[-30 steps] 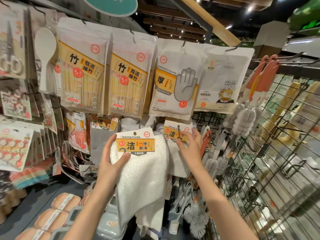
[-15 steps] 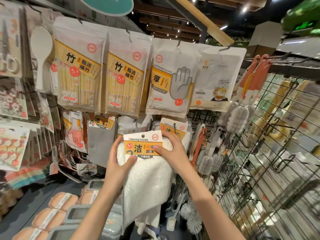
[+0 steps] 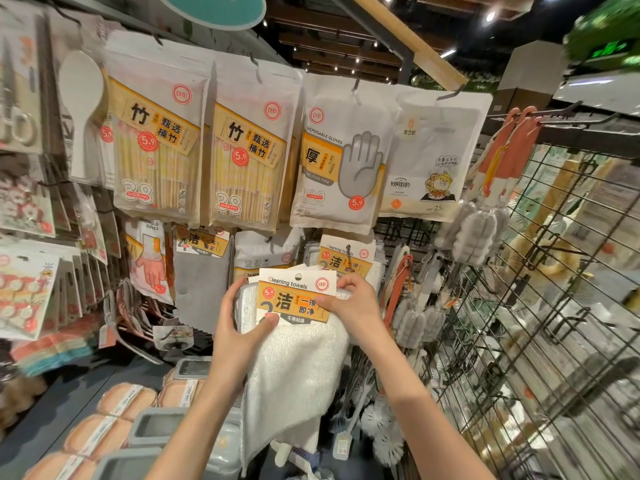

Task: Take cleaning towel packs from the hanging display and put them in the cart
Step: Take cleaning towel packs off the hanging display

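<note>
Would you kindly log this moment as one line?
left hand: grips white cleaning towel pack | right hand: pinches its card label | cart: unseen

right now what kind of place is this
Most likely a household-goods aisle in a retail store. Packaged goods hang on hooks with round red 5.9 price stickers, like the white disposable gloves pouch and the bamboo chopsticks pouch. Both hands hold a white cleaning towels pack with an orange label.
</note>
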A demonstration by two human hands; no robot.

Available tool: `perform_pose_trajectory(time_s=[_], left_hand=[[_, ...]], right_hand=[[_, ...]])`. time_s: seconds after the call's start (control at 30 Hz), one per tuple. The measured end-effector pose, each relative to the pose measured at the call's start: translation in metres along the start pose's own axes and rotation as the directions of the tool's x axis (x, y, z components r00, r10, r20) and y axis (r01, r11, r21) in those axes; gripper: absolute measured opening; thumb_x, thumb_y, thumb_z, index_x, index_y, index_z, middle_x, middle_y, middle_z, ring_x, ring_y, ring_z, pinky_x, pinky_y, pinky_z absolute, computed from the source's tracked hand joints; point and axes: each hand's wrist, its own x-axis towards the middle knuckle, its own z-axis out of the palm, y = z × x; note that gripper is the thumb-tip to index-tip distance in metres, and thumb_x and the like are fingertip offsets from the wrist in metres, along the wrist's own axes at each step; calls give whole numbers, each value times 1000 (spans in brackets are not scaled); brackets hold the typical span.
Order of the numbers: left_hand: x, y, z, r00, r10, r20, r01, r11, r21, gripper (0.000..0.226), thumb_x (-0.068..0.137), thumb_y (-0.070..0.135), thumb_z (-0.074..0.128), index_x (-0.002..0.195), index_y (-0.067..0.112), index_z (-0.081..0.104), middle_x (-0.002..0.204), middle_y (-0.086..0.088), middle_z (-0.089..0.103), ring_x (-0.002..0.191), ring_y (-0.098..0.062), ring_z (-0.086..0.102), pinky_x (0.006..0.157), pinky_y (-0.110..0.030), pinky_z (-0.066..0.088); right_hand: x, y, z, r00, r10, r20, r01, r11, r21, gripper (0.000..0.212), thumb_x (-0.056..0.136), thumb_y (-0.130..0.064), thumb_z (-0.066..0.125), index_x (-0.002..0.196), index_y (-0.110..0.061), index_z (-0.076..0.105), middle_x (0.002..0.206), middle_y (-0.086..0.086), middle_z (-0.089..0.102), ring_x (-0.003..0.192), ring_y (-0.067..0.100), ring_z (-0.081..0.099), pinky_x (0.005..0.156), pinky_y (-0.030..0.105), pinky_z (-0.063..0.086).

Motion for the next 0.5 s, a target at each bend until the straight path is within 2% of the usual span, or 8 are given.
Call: perform_pose_trajectory(time_s=[0.07,0.17,0.2,0.3,0.37,0.43,0.5], left_hand=[[0,2,0,1000,-15,23,15,1000,0,69,77,14,76,123,55,45,134,9,52,120,-20,54,98,-50,46],[1,5,-2,999,-10,48,11,1000,-16,60,81,22,73,122,56,46,138,13,47,122,-21,53,95,-50,48],[0,6,-3,998,-6,59,7,1000,-29,58,82,22,72,122,56,47,138,14,46,123,-20,52,95,-49,49],[0,9,-3,995,38,95,-38,999,-1,52,80,32,69,123,53,49,137,20,47,127,-14,48,101,-47,44],[1,8,-2,995,31,97,-32,999,6,44,77,38,68,117,47,54,130,18,53,122,-17,53,98,-51,46],[2,6,-2,996,22,83,-24,999,21,38,74,47,69,110,42,58,123,14,58,116,-23,57,95,-56,46],[2,6,0,998,35,48,-37,999,36,30,80,46,67,108,40,58,121,13,59,116,-24,57,96,-57,45]], right_hand=[[1,1,-3,1000,1,-14,0,1000,9,37,70,-4,79,78,-19,46,101,-2,60,99,25,62,83,48,54],[0,-2,-8,999,-49,-14,50,997,60,34,78,0,72,84,-14,42,101,-3,59,91,9,60,73,25,55],[1,-2,-11,998,-55,-13,56,994,96,33,79,2,70,85,-14,41,101,-3,59,92,8,60,73,24,55],[5,-1,-17,999,-48,9,46,986,157,35,81,3,67,84,-16,38,99,-7,60,104,21,59,84,40,55],[7,0,-18,998,-60,8,58,984,169,36,81,3,67,83,-17,38,100,-7,61,107,24,59,85,43,55],[8,1,-18,997,-76,-16,77,976,206,36,79,5,68,84,-17,40,104,-3,62,107,22,60,78,34,57],[8,1,-18,995,-79,-57,90,967,238,35,79,7,67,86,-15,41,108,3,61,103,19,61,69,23,56]])
